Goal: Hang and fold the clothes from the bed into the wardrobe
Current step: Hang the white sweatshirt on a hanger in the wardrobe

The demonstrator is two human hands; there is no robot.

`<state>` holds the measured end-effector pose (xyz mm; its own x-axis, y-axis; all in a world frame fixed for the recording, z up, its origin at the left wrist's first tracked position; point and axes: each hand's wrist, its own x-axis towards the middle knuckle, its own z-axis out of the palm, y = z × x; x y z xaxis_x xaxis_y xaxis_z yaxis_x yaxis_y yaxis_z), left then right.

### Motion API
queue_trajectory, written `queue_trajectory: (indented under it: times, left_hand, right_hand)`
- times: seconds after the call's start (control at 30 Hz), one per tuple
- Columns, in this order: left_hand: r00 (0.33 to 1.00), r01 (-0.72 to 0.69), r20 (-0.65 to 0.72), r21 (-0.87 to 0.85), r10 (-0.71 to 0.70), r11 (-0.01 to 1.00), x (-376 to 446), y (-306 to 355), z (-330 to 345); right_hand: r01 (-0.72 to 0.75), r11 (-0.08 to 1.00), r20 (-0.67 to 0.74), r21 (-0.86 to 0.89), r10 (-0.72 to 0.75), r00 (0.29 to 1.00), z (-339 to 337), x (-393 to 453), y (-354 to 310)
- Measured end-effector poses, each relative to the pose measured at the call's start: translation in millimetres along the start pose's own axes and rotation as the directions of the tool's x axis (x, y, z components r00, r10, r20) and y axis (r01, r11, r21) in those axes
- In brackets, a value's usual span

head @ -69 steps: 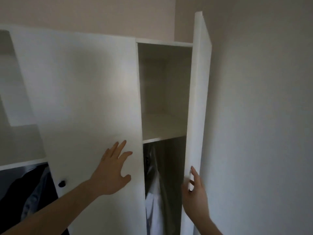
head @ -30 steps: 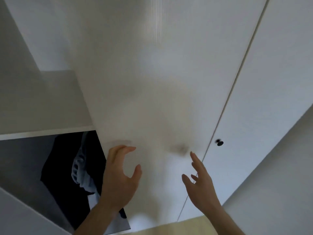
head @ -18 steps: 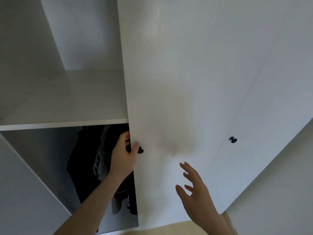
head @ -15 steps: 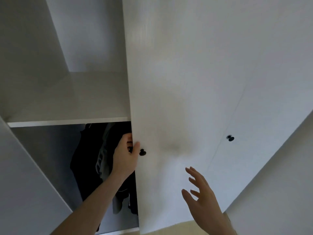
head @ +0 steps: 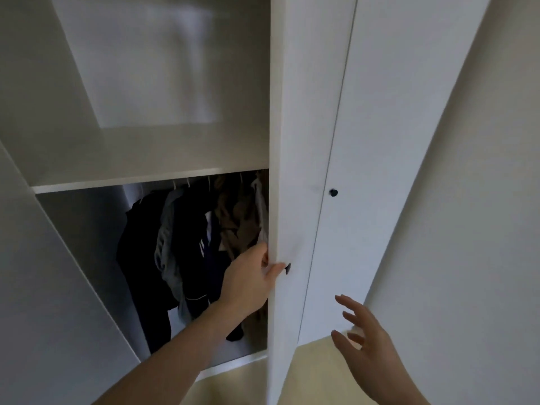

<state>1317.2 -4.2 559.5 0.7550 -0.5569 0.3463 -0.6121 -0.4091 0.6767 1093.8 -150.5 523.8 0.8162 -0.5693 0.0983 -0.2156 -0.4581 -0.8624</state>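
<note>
The clothes are hung inside the wardrobe, in the lower compartment just left of the left hand and partly behind its wrist. They are suspended from above, under the shelf, so their long axis runs vertically, with hems pointing down toward the wardrobe floor. Soft, draped fabrics are seen: a black garment at the left, a grey ribbed one beside it, dark navy pieces in the middle, and a brown crumpled one at the right, with a pale strip against the door edge. Thin hanger hooks are visible at the top.

The door is gripped at its edge by the left hand, with the thumb laid on the front face just beside a small black knob and the fingers curled behind the panel, where they are hidden. The door is a tall, flat, smooth white panel, standing ajar and seen nearly edge-on. A second white door is set to its right, closed, and carries its own round black knob.

The right hand is held in the air below and in front of the doors, fingers spread and relaxed, with nothing grasped.

A plain matte wall is seen at the right, and a pale yellow floor below.
</note>
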Motion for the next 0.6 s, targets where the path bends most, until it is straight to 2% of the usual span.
queue_trajectory:
  times: [0.13,0.27,0.47,0.6]
  left_hand:
    - [0.983,-0.104,0.164,0.11,0.085,0.989,-2,43,31]
    - [0.966,-0.146,0.233,0.148,0.109,0.978,6,86,70]
    - [0.963,-0.179,0.234,0.173,0.136,0.969,20,146,129]
    - [0.968,-0.146,0.228,0.157,0.108,0.977,28,175,163]
  right_hand:
    - [-0.052,0.996,-0.041,-0.071,0.049,0.998,-35,-39,7]
    - [-0.156,0.979,-0.13,-0.13,0.139,0.982,-72,-68,14]
    - [-0.268,0.952,-0.318,-0.149,0.21,0.924,-114,-122,33]
    - [-0.342,0.933,-0.437,-0.113,0.262,0.86,-129,-145,45]
